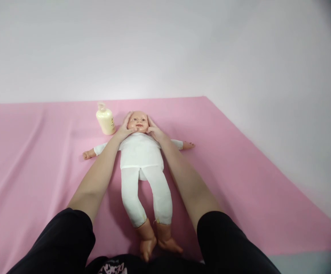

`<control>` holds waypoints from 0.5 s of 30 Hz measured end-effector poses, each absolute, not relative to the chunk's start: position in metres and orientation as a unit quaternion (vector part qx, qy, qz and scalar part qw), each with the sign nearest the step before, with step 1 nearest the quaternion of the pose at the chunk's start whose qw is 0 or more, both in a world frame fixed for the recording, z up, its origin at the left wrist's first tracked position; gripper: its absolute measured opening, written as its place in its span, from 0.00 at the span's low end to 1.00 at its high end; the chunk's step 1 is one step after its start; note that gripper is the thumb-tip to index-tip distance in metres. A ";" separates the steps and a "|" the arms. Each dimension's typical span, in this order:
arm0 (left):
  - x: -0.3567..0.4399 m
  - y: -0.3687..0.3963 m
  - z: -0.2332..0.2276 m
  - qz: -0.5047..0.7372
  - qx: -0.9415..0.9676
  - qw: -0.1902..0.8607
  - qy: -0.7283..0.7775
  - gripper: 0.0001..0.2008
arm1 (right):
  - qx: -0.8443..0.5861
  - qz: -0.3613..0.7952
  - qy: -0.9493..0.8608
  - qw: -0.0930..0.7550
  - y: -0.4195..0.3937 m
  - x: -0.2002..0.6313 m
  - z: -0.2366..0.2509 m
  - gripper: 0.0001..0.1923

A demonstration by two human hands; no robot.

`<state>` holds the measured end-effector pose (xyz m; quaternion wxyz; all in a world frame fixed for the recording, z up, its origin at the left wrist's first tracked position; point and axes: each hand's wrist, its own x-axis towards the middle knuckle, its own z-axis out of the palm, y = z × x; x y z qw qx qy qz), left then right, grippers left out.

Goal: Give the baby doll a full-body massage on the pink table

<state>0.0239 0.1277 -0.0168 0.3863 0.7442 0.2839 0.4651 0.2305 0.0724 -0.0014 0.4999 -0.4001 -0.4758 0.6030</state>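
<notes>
Hands are placed on the head of a plastic baby doll in white cloth top and leggings, which lies face up on a pink fabric sheet at scene centre, head far, bare feet near. The left hand lies flat against the left side of the doll's head, fingers extended along the cheek and temple. The right hand mirrors it on the right side. Neither hand is closed into a grasp: both are open-palmed and cup the head between them in contact with its surface. Both forearms run alongside the doll's torso, and black sleeves cover the upper arms at the near edge.

A pale yellow plastic bottle with a clear cap stands upright on the sheet, just left of the doll's head and apart from the left hand. Its cap appears to be on.

Progress assessment: contact with the face is established. The doll is fully clothed, arms spread outward; torso, arms, legs show no hand contact.
</notes>
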 end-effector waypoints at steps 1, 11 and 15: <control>0.024 0.127 -0.016 0.461 0.751 0.380 0.281 0.58 | -0.408 0.598 -0.486 0.489 0.072 0.231 -0.003 0.65; 0.025 0.126 -0.017 0.456 0.749 0.376 0.298 0.66 | -0.442 0.536 -0.552 0.461 0.071 0.237 -0.004 0.76; 0.022 0.115 -0.010 0.450 0.746 0.398 0.288 0.58 | -0.415 0.586 -0.506 0.478 0.072 0.232 -0.006 0.71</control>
